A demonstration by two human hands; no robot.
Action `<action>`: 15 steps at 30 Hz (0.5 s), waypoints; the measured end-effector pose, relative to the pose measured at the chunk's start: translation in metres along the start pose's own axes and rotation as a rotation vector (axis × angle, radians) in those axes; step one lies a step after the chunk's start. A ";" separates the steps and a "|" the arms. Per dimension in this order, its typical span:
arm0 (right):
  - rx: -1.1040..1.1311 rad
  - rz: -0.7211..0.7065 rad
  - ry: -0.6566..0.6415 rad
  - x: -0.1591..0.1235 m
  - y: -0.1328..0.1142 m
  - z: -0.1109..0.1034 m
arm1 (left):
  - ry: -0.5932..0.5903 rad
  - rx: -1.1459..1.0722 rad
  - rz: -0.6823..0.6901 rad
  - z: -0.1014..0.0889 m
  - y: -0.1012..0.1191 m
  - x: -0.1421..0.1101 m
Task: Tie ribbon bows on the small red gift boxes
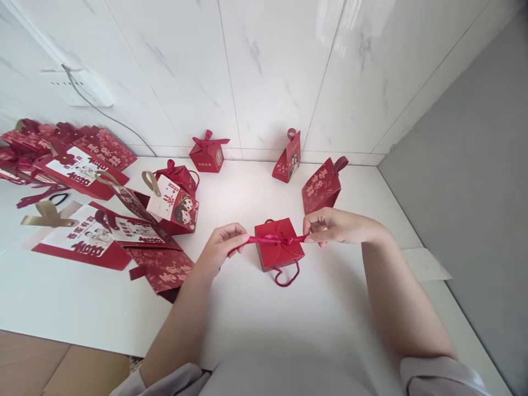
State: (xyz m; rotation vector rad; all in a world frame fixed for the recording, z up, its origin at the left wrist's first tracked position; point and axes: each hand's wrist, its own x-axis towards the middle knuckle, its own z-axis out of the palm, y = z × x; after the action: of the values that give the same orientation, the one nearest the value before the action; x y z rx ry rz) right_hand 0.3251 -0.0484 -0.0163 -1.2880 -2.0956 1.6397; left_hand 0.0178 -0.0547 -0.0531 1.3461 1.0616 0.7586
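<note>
A small red gift box [277, 250] with petal-shaped flaps sits on the white table [264, 308] in front of me. A red ribbon [273, 239] runs across its top, knotted at the middle, with a loop hanging below the box. My left hand [220, 250] pinches the ribbon's left end beside the box. My right hand [330, 226] pinches the right end. Both ends are pulled taut sideways.
Finished red boxes stand behind: one with a bow [207, 153] at the wall, a tall one [287, 158], and another [322, 187] close to my right hand. Flat unfolded box blanks [86, 236] and more boxes [175, 201] pile at the left. A wall socket with a cable [84, 91] is mounted upper left.
</note>
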 end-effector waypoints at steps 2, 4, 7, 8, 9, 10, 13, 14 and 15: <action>-0.069 0.034 0.009 -0.011 -0.002 -0.005 | 0.075 -0.021 0.035 -0.006 0.002 0.001; -0.105 0.072 0.023 -0.019 -0.003 -0.009 | 0.164 0.014 0.058 -0.010 0.003 0.002; -0.159 0.118 0.068 -0.032 -0.003 -0.014 | 0.334 0.083 0.083 -0.017 0.003 0.003; -0.194 0.132 0.097 -0.037 -0.002 -0.016 | 0.394 0.083 0.101 -0.020 0.003 0.004; -0.234 0.149 0.130 -0.042 -0.001 -0.019 | 0.457 0.068 0.124 -0.022 0.002 0.005; -0.273 0.168 0.162 -0.047 0.000 -0.021 | 0.521 0.040 0.147 -0.026 0.001 0.006; -0.324 0.221 0.214 -0.063 0.004 -0.028 | 0.689 -0.040 0.197 -0.036 -0.002 0.008; -0.317 0.228 0.213 -0.067 0.006 -0.029 | 0.711 -0.038 0.205 -0.039 -0.003 0.008; -0.300 0.226 0.224 -0.070 0.007 -0.030 | 0.709 -0.019 0.214 -0.041 -0.003 0.008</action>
State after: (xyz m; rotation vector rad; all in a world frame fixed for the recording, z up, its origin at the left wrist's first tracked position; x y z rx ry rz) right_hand 0.3896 -0.0767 0.0130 -1.7676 -2.1796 1.2117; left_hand -0.0173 -0.0316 -0.0543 1.2053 1.4584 1.4671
